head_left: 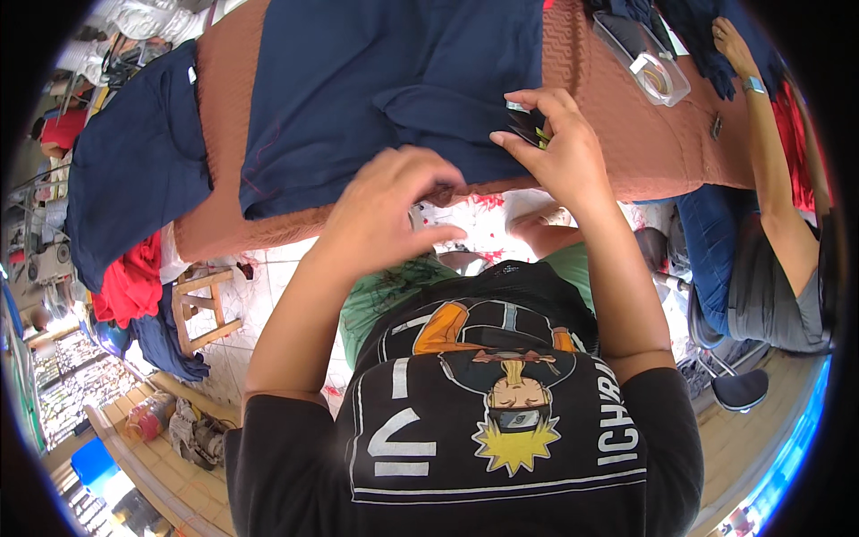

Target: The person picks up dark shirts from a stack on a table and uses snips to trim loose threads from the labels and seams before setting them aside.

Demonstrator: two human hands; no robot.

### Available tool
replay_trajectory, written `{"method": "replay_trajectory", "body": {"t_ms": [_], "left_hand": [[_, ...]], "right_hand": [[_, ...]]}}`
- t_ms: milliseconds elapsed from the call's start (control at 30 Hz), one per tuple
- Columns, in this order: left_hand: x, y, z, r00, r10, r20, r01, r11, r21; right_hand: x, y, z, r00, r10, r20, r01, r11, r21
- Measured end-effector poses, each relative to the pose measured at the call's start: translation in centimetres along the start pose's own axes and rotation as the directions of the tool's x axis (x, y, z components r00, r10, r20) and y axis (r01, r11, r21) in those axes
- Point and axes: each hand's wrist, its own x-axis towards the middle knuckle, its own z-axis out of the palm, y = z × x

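A large navy cloth piece (331, 98) lies over the table in front of me, with a folded flap near its right side. My right hand (573, 152) is closed over that side, pinching a small black tool with a yellow-green part (541, 136); the fingers cover much of it, so its exact kind is unclear. My left hand (385, 204) hovers at the table's near edge, slightly blurred. Its thumb and fingers are curved and apart, with nothing visible between them.
A brown textured cover (626, 148) drapes the table. A clear plastic box (651, 67) holds a tape roll. To the right, a co-worker's hand (734, 46) rests on dark cloth. More navy cloth (139, 152) hangs at left, above red cloth (130, 282) and a wooden stool (210, 309).
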Motion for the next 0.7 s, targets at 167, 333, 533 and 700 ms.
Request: {"method": "replay_trajectory", "body": {"t_ms": [167,333,533,700], "left_hand": [[-2.7,0.0,-0.5,0.928,-0.096,0.361,0.173,0.967,-0.188],[-2.8,3.1,-3.8,0.798,-0.189,0.572,0.265,0.963,-0.052],[1.0,-1.0,0.3,0.914,-0.027,-0.405,0.213,0.882,0.421],[2.2,-2.4,2.2,0.928,0.02,-0.372,0.169,0.868,0.466]], "right_hand": [[0.3,1.0,1.9,0.995,0.041,0.087,-0.04,0.999,-0.02],[0.3,1.2,1.9,0.992,0.098,0.085,-0.091,0.993,-0.081],[1.1,-0.2,-2.3,0.984,-0.054,-0.172,0.054,0.999,-0.004],[0.1,3.6,-17.2,0.924,0.27,-0.27,-0.345,0.893,-0.289]]}}
